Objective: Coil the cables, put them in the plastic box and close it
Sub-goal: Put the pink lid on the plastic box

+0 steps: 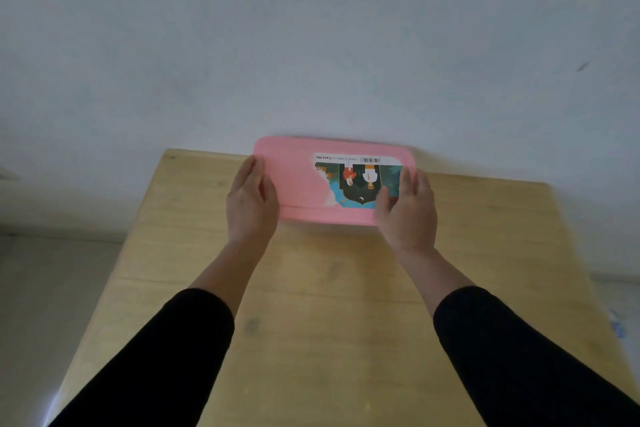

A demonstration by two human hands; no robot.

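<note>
A pink plastic box (pixel 301 184) lies at the far edge of the wooden table, its pink lid on top and a colourful sticker (pixel 360 180) with a barcode across the right half of the lid. My left hand (pixel 251 199) grips the box's left end, thumb on the lid. My right hand (pixel 407 206) holds the right end, fingers over the sticker's corner. No cable shows anywhere; the box's inside is hidden under the lid.
The wooden table (pixel 329 305) stretches from the box towards me, and my black sleeves cross its near part. A pale wall (pixel 311 45) rises right behind the box. Floor shows past the table's left edge (pixel 52 288).
</note>
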